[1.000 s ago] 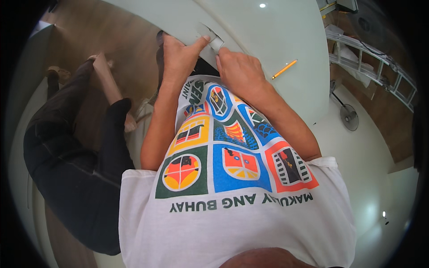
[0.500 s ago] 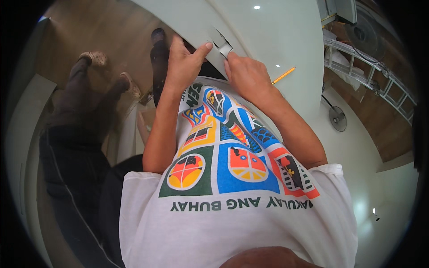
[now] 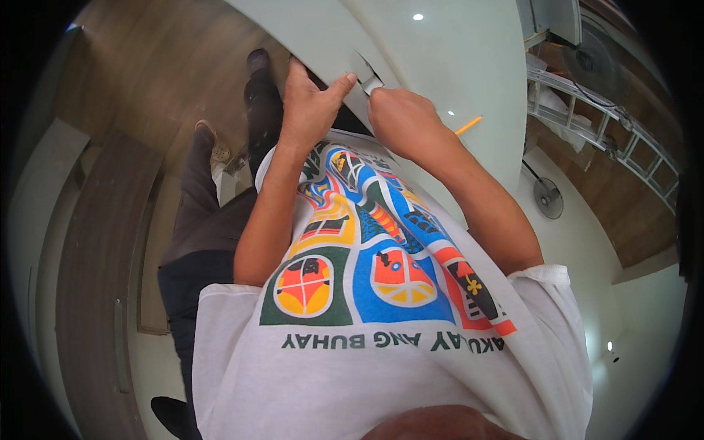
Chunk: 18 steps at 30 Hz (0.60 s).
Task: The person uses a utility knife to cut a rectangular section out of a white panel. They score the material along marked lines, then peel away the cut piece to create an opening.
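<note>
A glossy pale panel (image 3: 440,51) lies in front of me, its near edge running diagonally past my hands. My left hand (image 3: 306,106) is closed over that edge, the thumb on top and some fingers hidden. My right hand (image 3: 403,121) is a fist around a tool with a short, flat metal blade like a scraper (image 3: 372,84); the handle is hidden in my fist. The blade lies at the panel surface, close to my left thumb. A dark, narrow reflection or shadow shows beside it. Behind my right wrist lies a yellow pencil-like stick (image 3: 469,125).
An aluminium ladder (image 3: 572,110) lies at the right, near a fan (image 3: 589,62) and a smaller round fan-like object (image 3: 548,196). To the left, another person's leg (image 3: 198,198) stands close to my side. A brown cabinet door (image 3: 103,264) is at far left.
The other person at the left has moved right, closer to me, uncovering the brown door. My right hand has rolled slightly over the blade, and my left thumb has shifted slightly right.
</note>
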{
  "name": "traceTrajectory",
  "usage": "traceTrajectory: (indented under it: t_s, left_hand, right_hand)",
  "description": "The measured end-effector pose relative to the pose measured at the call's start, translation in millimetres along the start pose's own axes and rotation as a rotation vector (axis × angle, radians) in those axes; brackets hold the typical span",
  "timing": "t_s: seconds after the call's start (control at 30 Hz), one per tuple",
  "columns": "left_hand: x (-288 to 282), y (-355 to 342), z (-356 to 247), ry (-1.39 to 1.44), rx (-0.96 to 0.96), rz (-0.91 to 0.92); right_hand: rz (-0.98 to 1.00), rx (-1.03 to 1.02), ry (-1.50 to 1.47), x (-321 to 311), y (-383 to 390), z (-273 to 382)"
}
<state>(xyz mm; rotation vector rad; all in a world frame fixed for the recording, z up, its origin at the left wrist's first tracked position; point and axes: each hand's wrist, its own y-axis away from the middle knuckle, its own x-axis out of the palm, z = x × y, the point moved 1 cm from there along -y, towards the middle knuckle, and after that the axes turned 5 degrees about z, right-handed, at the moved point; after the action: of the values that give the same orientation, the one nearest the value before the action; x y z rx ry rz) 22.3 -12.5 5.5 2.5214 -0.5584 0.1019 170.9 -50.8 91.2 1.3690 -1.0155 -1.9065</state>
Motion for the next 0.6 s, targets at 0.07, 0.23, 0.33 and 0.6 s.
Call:
traceTrajectory:
  t_s: [0.07, 0.23, 0.33, 0.6]
  left_hand:
    - [2.9, 0.0, -0.2, -0.024, 0.014, -0.020]
    - [3.0, 7.5, -10.1, 0.008, -0.061, -0.045]
    - [0.1, 4.0, -3.2, 0.064, -0.043, -0.048]
    - [-12.9, -2.3, 0.5, 0.085, -0.056, -0.036]
  right_hand:
    - [0.062, 0.002, -0.007, -5.2, -2.0, 1.6]
    - [-0.223, 0.023, -0.174, 15.2, 13.2, -3.7]
    - [-0.410, 0.027, -0.341, 18.6, 21.0, -13.2]
    - [-0.332, -0.028, -0.333, 31.7, 9.1, -7.8]
